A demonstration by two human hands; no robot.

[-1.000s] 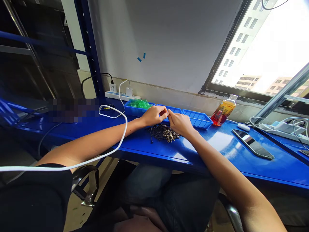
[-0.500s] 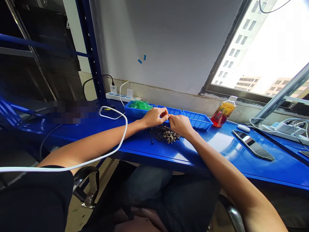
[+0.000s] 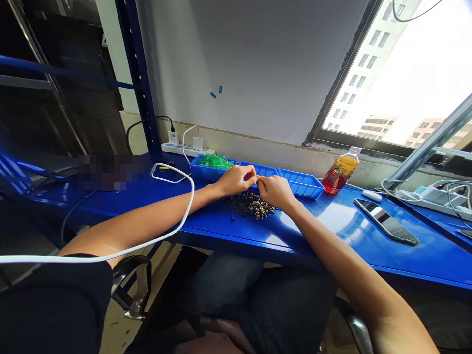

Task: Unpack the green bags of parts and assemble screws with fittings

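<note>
My left hand [image 3: 236,180] and my right hand [image 3: 275,190] meet fingertip to fingertip above the blue bench. Thumb and index finger of the left are pinched together; the right is closed with its fingers curled in. Whatever lies between the fingertips is too small to make out. Just below them is a heap of brass-coloured small metal fittings [image 3: 261,208], with dark screws [image 3: 239,203] spread at its left side. Behind the hands stand blue plastic bins: the left bin holds green plastic bags [image 3: 214,161], and the right bin [image 3: 304,185] reaches out past my right hand.
A drink bottle [image 3: 341,170] stands right of the bins. A phone [image 3: 386,221] and a white earbud case [image 3: 372,195] lie farther right. A white cable [image 3: 186,216] loops over my left forearm. Power strips [image 3: 175,147] sit along the wall and at the far right.
</note>
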